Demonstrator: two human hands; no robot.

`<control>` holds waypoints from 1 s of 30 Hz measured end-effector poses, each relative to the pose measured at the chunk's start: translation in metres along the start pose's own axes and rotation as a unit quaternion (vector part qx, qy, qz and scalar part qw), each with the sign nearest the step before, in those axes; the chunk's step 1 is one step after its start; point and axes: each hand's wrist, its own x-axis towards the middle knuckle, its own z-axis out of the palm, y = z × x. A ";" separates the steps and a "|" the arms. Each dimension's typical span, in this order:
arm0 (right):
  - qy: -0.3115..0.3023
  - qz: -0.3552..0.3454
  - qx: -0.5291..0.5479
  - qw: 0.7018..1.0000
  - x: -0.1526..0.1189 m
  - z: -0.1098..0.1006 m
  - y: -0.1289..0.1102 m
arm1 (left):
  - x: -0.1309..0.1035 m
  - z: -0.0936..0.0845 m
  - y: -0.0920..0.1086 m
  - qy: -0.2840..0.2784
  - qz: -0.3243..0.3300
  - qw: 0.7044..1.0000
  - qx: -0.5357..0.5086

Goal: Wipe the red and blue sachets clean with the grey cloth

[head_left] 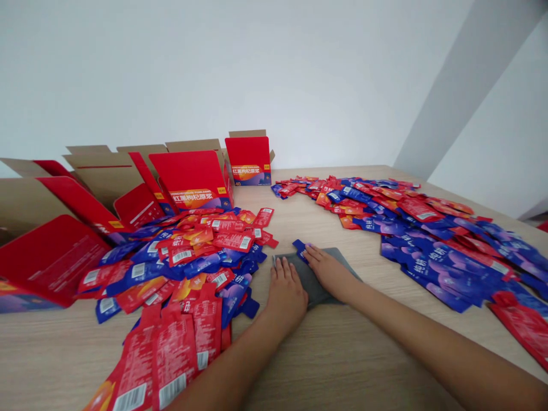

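Note:
A folded dark grey cloth (319,291) lies on the table in front of me. My left hand (286,288) rests flat on its left side, fingers stretched out. Over its upper part lies my right hand (327,271), fingers extended and pressed down on a blue sachet (300,246). Only the top end of that sachet shows; the rest is hidden under the right hand. Left of the cloth is a loose pile of red and blue sachets (184,257), the nearest ones close to my left forearm.
A second heap of red and blue sachets (411,217) spreads along the right side of the wooden table (334,365). Open red cartons (186,177) stand in a row at the left, with another open carton (248,160) at the back by the white wall (265,68).

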 end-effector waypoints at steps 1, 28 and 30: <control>-0.012 0.017 0.005 1.000 0.009 -0.002 0.005 | 0.000 0.000 0.000 -0.001 0.000 1.000 0.002; -0.012 0.355 0.052 0.933 0.050 -0.038 0.108 | 0.001 -0.002 0.000 -0.022 -0.004 1.000 -0.006; -0.027 0.390 -0.002 0.921 0.021 -0.036 0.125 | 0.002 -0.001 0.000 -0.023 -0.002 1.000 -0.004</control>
